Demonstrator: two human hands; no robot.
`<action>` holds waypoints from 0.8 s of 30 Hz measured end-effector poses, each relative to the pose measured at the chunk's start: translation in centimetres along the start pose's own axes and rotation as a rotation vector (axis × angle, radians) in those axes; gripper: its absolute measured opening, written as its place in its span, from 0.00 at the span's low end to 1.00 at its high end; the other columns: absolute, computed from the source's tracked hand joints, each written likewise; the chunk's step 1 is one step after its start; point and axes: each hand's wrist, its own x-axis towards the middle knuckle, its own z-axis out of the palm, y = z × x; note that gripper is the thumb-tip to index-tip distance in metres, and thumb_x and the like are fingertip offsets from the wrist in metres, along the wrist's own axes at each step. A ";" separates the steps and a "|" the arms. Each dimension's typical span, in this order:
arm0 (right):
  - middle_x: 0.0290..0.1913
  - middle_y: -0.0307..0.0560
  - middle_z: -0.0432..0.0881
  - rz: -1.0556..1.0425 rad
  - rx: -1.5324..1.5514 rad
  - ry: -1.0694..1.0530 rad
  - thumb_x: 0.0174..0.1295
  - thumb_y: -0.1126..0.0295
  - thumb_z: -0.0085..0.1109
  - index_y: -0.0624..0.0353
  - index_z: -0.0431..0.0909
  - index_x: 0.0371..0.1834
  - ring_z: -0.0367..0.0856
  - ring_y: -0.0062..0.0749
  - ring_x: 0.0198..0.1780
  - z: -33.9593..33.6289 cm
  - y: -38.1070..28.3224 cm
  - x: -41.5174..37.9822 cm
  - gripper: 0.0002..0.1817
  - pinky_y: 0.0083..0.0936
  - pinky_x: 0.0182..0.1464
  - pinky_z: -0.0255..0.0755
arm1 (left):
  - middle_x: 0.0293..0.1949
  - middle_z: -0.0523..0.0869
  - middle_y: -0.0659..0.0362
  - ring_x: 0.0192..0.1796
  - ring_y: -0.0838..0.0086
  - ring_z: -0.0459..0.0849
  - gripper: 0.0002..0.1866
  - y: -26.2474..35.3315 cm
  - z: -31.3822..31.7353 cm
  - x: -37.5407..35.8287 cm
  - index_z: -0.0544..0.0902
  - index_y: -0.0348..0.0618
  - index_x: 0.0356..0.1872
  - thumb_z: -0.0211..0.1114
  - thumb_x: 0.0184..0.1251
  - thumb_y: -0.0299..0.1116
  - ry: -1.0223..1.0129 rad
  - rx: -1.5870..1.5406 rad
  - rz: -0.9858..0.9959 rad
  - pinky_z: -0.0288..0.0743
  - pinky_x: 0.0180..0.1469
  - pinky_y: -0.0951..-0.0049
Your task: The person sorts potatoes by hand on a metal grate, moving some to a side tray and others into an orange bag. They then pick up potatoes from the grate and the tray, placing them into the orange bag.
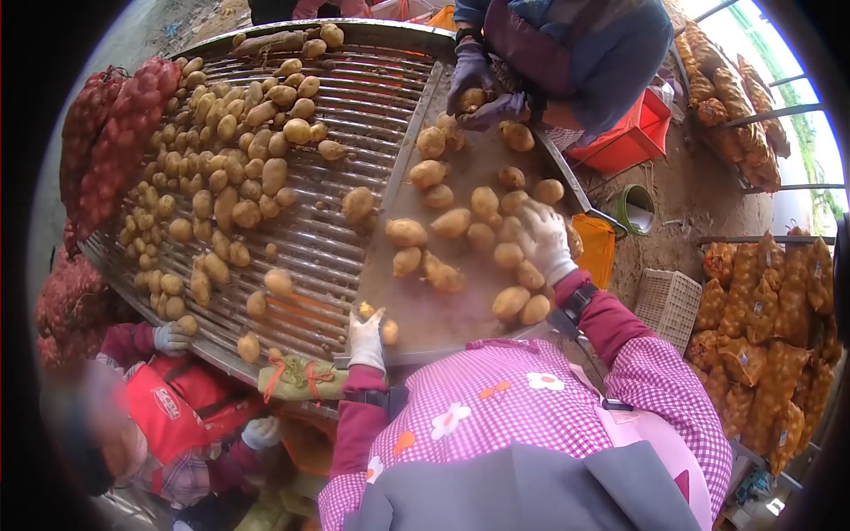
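My left hand (pixel 366 341), in a whitish glove, is at the near edge where the slatted rack (pixel 354 115) meets the flat metal tray (pixel 403 310). A small potato (pixel 367 310) shows at its fingertips, and another potato (pixel 390 332) lies just right of it. Farther right, my right hand (pixel 544 239), gloved too, reaches over the tray with fingers spread, on or just above potatoes (pixel 509 256). Whether it grips one is hidden under the palm. Several more potatoes (pixel 452 222) lie about the tray.
Many potatoes (pixel 226 205) cover the rack. A co-worker in purple gloves (pixel 469 75) holds a potato across the tray; another in a red apron (pixel 181 398) stands at left. Red net sacks (pixel 124 133), an orange crate (pixel 593 248), a white basket (pixel 667 305) and filled orange sacks (pixel 761 310) surround the table.
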 end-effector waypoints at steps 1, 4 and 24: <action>0.67 0.56 0.81 0.102 -0.002 0.026 0.63 0.61 0.71 0.56 0.81 0.63 0.77 0.55 0.68 0.0 -0.3 0.9 0.25 0.50 0.70 0.67 | 0.55 0.86 0.47 0.55 0.65 0.86 0.32 3.3 0.7 -1.9 0.76 0.35 0.67 0.78 0.64 0.32 -0.020 0.073 0.004 0.79 0.60 0.65; 0.72 0.57 0.77 0.078 -0.095 -0.016 0.64 0.55 0.70 0.56 0.77 0.70 0.72 0.54 0.75 2.0 -1.1 2.7 0.32 0.51 0.76 0.61 | 0.56 0.87 0.48 0.57 0.64 0.86 0.32 4.2 3.0 -2.6 0.76 0.38 0.68 0.79 0.65 0.34 -0.208 0.068 0.105 0.79 0.61 0.64; 0.57 0.54 0.86 0.515 1.496 -0.447 0.73 0.56 0.61 0.58 0.74 0.72 0.85 0.41 0.43 8.9 -7.1 -1.6 0.29 0.32 0.43 0.81 | 0.50 0.86 0.54 0.47 0.72 0.86 0.24 -0.7 1.7 1.5 0.79 0.35 0.62 0.76 0.69 0.32 -0.223 -0.339 -0.038 0.83 0.48 0.71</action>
